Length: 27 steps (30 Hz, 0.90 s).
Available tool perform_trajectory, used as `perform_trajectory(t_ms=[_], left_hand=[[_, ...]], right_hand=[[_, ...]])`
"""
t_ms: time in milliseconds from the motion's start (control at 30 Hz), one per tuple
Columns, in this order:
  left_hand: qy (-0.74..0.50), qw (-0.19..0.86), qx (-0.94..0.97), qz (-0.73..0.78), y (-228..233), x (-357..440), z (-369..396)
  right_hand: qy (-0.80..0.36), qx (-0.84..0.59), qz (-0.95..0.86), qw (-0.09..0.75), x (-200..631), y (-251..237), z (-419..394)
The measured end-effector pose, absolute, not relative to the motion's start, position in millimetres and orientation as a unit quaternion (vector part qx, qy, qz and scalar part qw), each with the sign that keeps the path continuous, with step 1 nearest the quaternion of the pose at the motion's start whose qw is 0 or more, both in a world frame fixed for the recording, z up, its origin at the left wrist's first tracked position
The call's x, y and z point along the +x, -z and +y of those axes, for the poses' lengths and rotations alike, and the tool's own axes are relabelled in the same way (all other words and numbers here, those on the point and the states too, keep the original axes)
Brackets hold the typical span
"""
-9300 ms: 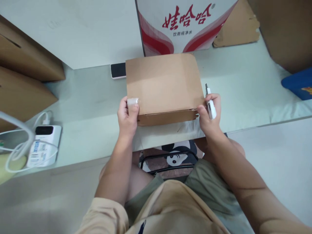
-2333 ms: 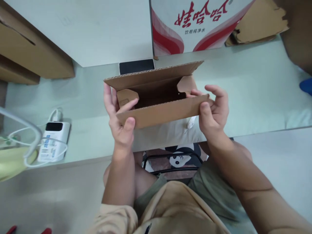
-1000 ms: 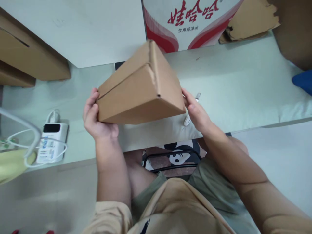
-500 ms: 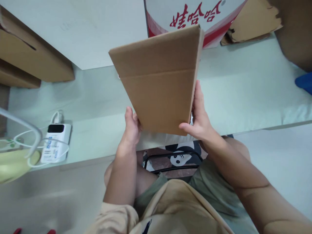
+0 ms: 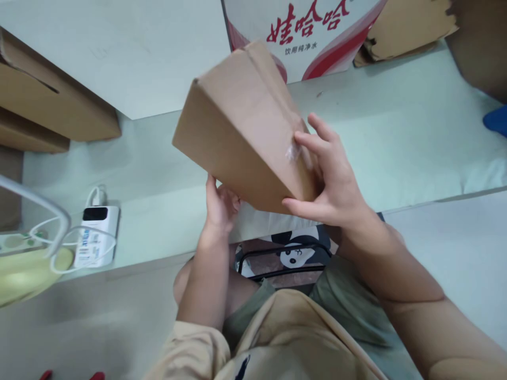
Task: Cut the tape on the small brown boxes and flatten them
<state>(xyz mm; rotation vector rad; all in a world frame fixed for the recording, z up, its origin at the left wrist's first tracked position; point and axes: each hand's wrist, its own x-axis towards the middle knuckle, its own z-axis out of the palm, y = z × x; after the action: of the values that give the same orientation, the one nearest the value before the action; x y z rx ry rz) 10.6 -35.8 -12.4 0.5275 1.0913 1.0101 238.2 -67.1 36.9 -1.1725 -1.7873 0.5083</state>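
Observation:
A plain brown cardboard box (image 5: 237,121) is lifted above the pale green table (image 5: 396,137) and tilted, one corner pointing to the left. My left hand (image 5: 219,203) supports it from underneath at its near lower edge. My right hand (image 5: 330,174) grips its right end, fingers spread over a patch of clear tape on the top face. The box is shut. The small white tool seen earlier on the table is hidden.
A white carton with red characters (image 5: 301,37) stands behind the box. Brown cartons (image 5: 51,105) sit at far left, torn cardboard (image 5: 407,26) at back right, a blue object (image 5: 497,119) at the right edge. A white power bank with cables (image 5: 95,237) lies left.
The box was opened, then closed and turned over in the air. Since half a second ago it has rotated left, and my right hand has moved onto its top face.

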Motion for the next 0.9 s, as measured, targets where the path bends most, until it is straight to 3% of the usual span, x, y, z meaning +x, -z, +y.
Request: perform_trajectory(t_ms=[133,333,567,900], left_hand=[[-0.476,0.726,0.199,0.455,12.3,11.7,-34.7],[-0.605,0.614,0.246,0.442,3.2,-18.9,-22.4],[-0.563,0.602,0.219,0.522,-5.0,-54.6,-16.4],[-0.586,0.561,0.231,0.538,5.8,-50.0,-16.8]], right_hand=[[-0.201,-0.476,-0.747,0.417,237.0,-50.4,-65.8],[-0.208,-0.441,-0.804,0.342,237.7,-53.7,-69.5],[-0.133,-0.473,-0.833,0.254,229.8,-55.5,-79.1],[-0.09,-0.49,-0.804,0.325,235.3,-42.8,-68.7]])
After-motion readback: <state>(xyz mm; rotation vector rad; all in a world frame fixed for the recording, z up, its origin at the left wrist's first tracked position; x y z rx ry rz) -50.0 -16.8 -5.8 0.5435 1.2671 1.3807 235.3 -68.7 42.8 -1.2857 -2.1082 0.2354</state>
